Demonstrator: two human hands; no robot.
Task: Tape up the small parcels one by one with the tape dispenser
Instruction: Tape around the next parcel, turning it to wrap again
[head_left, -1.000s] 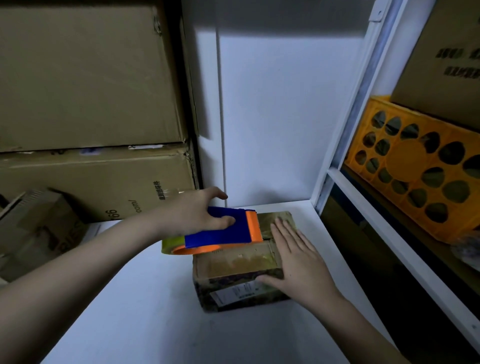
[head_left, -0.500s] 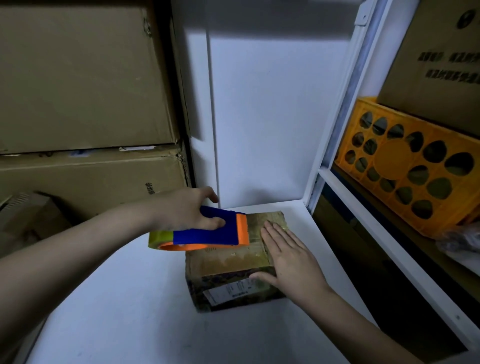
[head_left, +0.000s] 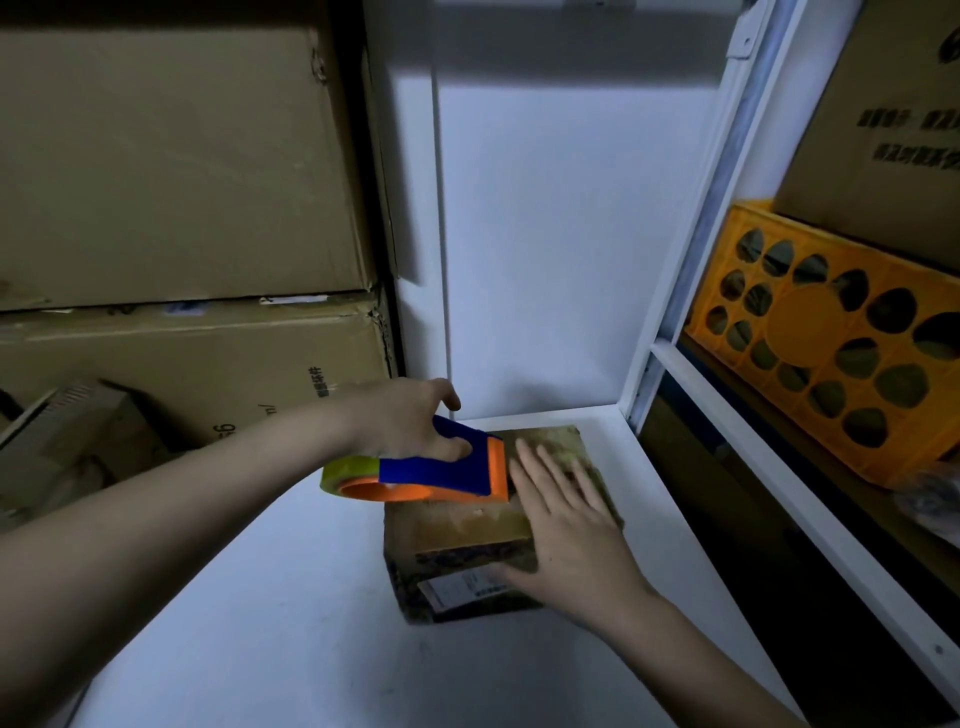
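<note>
One small parcel (head_left: 457, 540) lies on the white table (head_left: 291, 649). One tape dispenser (head_left: 436, 470) is in view, along with two hands, left (head_left: 410, 421) and right (head_left: 566, 530). Three big cardboard boxes (head_left: 171, 156) show, plus one orange crate (head_left: 831, 343).

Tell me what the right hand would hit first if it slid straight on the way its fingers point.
Probably the white back wall. The right hand lies flat on the parcel, fingers pointing up-left past the tape dispenser beside them; depth is unclear.
</note>
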